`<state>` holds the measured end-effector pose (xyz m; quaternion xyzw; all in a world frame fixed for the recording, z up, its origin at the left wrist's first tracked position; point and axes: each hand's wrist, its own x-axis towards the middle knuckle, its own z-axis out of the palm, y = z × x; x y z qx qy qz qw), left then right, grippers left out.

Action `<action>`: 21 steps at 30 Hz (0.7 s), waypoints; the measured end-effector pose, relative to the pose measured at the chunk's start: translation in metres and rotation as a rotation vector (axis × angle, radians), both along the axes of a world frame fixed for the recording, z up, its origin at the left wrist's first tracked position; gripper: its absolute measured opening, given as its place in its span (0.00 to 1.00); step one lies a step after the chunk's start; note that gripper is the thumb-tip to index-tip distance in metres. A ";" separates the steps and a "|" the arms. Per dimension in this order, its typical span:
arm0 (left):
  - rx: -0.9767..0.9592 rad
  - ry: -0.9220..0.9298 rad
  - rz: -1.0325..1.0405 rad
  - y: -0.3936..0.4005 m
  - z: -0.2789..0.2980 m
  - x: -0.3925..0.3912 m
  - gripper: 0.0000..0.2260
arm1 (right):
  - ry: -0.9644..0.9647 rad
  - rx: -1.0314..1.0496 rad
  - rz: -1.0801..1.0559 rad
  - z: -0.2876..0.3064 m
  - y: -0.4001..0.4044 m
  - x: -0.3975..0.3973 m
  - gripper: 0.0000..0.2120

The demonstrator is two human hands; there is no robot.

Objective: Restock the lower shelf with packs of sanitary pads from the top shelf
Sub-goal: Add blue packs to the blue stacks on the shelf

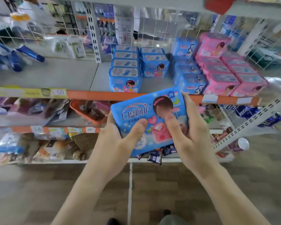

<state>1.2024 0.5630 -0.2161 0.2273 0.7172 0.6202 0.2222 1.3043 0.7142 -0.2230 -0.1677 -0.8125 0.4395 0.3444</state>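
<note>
From my remote seat I see both hands raised in front of the shelving, sharing one blue pack of pads (150,120). The left hand (120,135) holds the pack's lower left edge, its thumb lying across the front and the fingers tucked behind. The right hand (186,133) takes the right side, thumb pressed on the printed front near the cartoon face, fingers wrapped round the far edge. So each grip is closed on the same pack, which hangs in the air tilted, its right end higher, in front of the orange shelf edge (104,95) and not touching any shelf.

Behind it, on the grey shelf (55,73), stand rows of stock. A row of blue packs (126,78) runs back from the front edge, with a shorter blue row (155,65) just beside it to the right. Further right is another blue row (189,78) with different printing, and then the pink packs (221,75) in two rows with one pink pack stacked on top at the back. To the left of the blue rows the shelf surface is bare grey, and dark blue tubes (29,54) lie at the far left.

Below, an orange tray (81,111) sits on the next shelf, and blurred snack bags (44,148) fill the one under that. A wire grid (152,30) backs the shelving.
</note>
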 end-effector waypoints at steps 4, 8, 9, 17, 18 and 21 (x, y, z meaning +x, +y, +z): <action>-0.005 -0.054 0.068 0.023 -0.009 0.026 0.25 | -0.026 -0.063 0.050 -0.010 0.021 0.020 0.21; 0.068 -0.083 0.100 0.062 -0.007 0.059 0.22 | -0.029 -0.092 0.100 -0.008 0.057 0.054 0.29; 0.078 -0.082 0.098 0.073 -0.005 0.067 0.21 | -0.037 -0.103 0.118 -0.008 0.068 0.064 0.31; 0.131 -0.041 0.137 0.136 -0.001 0.116 0.17 | -0.033 -0.124 0.160 -0.006 0.133 0.110 0.35; 0.136 -0.038 0.144 0.140 -0.001 0.119 0.17 | -0.031 -0.130 0.164 -0.006 0.137 0.113 0.35; 0.139 -0.027 0.156 0.149 -0.002 0.126 0.16 | -0.022 -0.161 0.170 -0.008 0.145 0.118 0.34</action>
